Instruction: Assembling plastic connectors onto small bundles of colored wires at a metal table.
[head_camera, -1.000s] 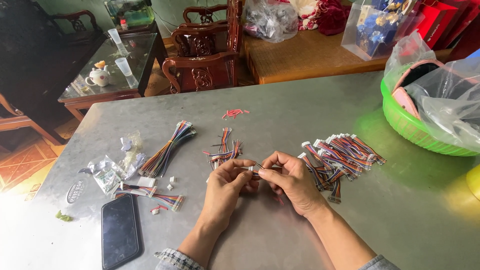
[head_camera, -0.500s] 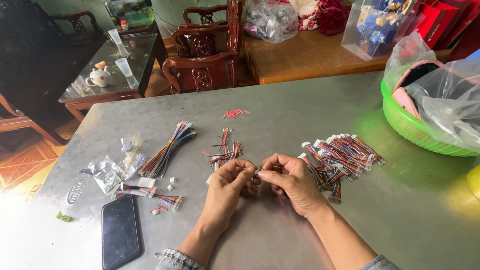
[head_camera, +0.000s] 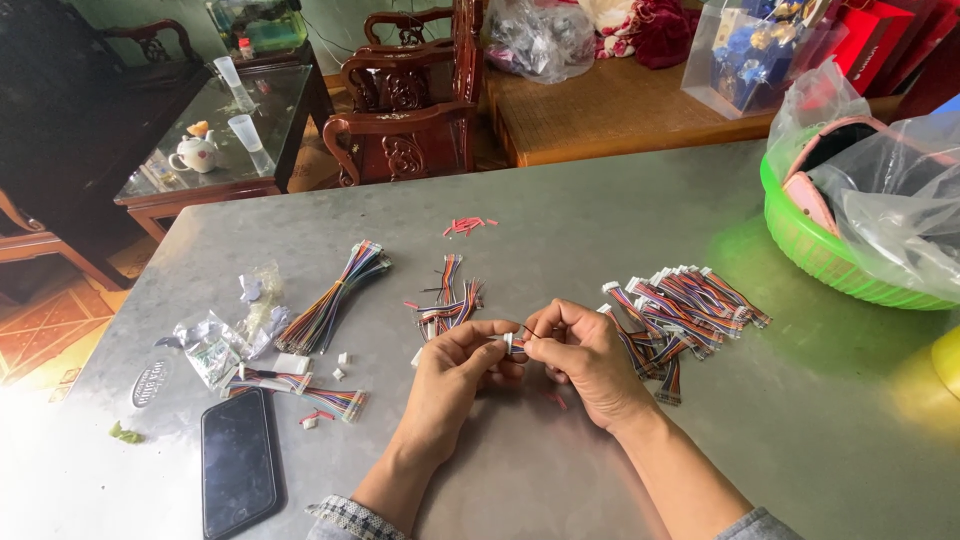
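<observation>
My left hand (head_camera: 455, 372) and my right hand (head_camera: 585, 355) meet over the middle of the grey metal table (head_camera: 560, 240). Between their fingertips they pinch a small white connector (head_camera: 512, 343) with short coloured wires. Just right of my right hand lies a heap of finished coloured wire harnesses with white plugs (head_camera: 685, 300). A small bunch of loose wires (head_camera: 452, 300) lies just beyond my left hand. A longer multicoloured ribbon cable bundle (head_camera: 335, 297) lies further left.
A black phone (head_camera: 240, 462) lies at the near left edge, by clear plastic bags (head_camera: 215, 340) and small white plugs. A green basket (head_camera: 815, 245) with plastic bags stands at the right. Red wire scraps (head_camera: 465, 226) lie further back. Wooden chairs and a glass table stand beyond.
Both hands stay together at the same spot; the fingers have shifted slightly on the small connector. Nothing else on the table has moved.
</observation>
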